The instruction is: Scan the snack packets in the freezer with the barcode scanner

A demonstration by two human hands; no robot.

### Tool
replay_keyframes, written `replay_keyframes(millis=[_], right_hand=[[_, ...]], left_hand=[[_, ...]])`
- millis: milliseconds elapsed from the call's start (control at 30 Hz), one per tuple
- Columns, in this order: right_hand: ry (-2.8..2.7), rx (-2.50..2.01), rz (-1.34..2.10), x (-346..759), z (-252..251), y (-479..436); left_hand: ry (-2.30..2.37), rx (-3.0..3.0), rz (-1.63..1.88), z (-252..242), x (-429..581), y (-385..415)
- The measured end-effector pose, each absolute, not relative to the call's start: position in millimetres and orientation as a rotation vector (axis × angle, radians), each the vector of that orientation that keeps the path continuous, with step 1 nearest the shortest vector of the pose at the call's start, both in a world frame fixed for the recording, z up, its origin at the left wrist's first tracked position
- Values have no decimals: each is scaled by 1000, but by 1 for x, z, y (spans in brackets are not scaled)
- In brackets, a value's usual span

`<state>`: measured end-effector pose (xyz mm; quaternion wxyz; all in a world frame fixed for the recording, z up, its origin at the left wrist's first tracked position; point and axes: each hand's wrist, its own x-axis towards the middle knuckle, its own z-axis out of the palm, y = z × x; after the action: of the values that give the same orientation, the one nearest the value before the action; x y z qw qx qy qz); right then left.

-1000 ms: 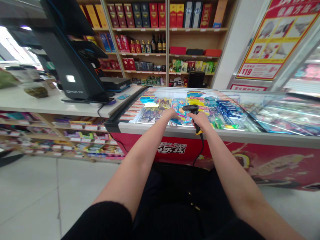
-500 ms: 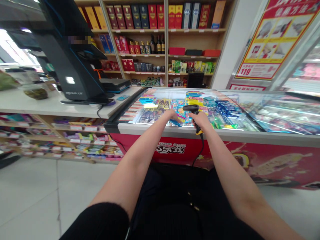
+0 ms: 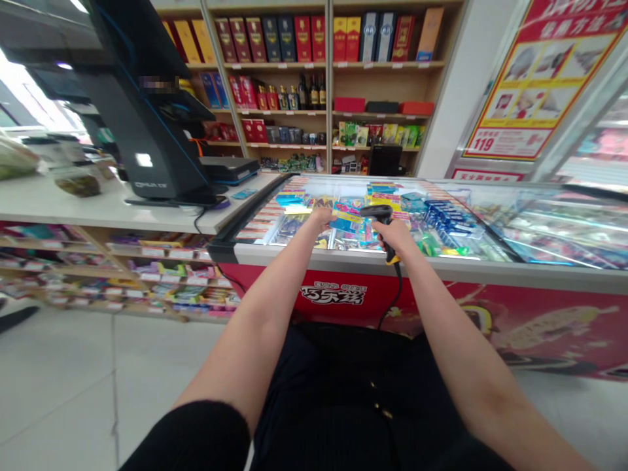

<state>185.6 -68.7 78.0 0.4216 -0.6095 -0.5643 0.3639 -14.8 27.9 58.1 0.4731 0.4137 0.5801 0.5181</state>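
My left hand (image 3: 320, 220) is over the open chest freezer (image 3: 373, 259) and shut on a blue and yellow snack packet (image 3: 347, 216), which sticks out to the right of my fingers. My right hand (image 3: 392, 237) grips a black handheld barcode scanner (image 3: 377, 212), its head pointing left towards the packet. They are close but do not touch. The scanner's black cord (image 3: 395, 297) hangs down over the freezer's front. Many bright packets lie in the freezer, partly hidden by my hands.
A black POS terminal (image 3: 147, 111) stands on the white counter (image 3: 98, 210) to the left, with a small card reader beside it. Shelves of boxed liquor (image 3: 314, 65) stand behind. A red and yellow poster (image 3: 540, 85) hangs at right. Snack shelves sit below the counter.
My left hand has risen and moved slightly left, now with the packet lifted above the others. My right hand and the scanner have barely moved.
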Motion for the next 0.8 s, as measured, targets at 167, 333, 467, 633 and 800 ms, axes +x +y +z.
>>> replay_keyframes(millis=[167,333,467,633,800], right_hand=[[-1439,-1547,899,184,80,-72],[-1450,-1562,906,185,78,-74],[-1438,-1559,916,186,77,-73],[-1433,-1555,919,188,76,-71],[-1441,-1582,935,190,76,-70]], left_hand=[[1422,876,1385,60,-13,26],[1424,809,1451,60,-13,25],[1392,800,1487,60,-12,27],[1394,789,1501,60,-9,29],[1412,773,1500,60,-6,28]])
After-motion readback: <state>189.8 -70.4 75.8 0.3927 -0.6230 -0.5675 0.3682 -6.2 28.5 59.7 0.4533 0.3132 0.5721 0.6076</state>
